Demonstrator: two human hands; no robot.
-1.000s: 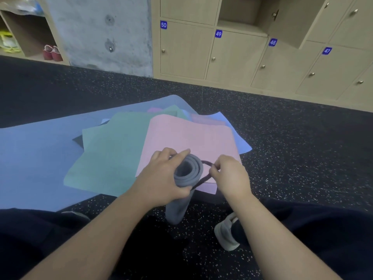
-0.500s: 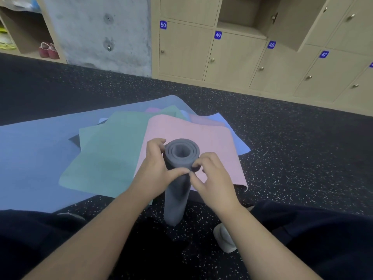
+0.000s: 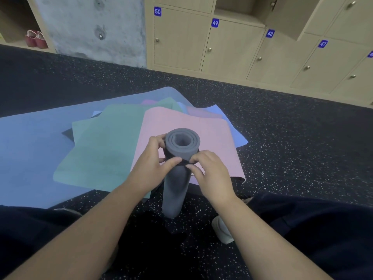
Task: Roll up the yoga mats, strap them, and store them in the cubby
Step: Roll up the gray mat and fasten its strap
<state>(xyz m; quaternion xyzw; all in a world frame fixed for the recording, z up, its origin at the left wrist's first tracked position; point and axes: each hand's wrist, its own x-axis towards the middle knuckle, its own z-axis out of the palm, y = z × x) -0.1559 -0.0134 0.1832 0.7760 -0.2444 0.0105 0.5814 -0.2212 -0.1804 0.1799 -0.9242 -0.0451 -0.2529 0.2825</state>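
- My left hand (image 3: 150, 167) grips the grey roll (image 3: 177, 174) near its top, thumb on the dark strap (image 3: 184, 162).
- The roll stands upright on the floor (image 3: 282, 158) between my knees, long axis vertical, just before the flat mats (image 3: 105, 146).
- My right hand (image 3: 212, 174) pinches the strap at the roll's front.
- The open cubby (image 3: 240, 12) lies well ahead, up right; the floor between is bare.

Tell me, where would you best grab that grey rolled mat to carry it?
Probably around the middle of the grey rolled mat, coming from the side. It stands upright on the floor as a narrow tube, and both hands, left hand and right hand, crowd the black strap near its top.
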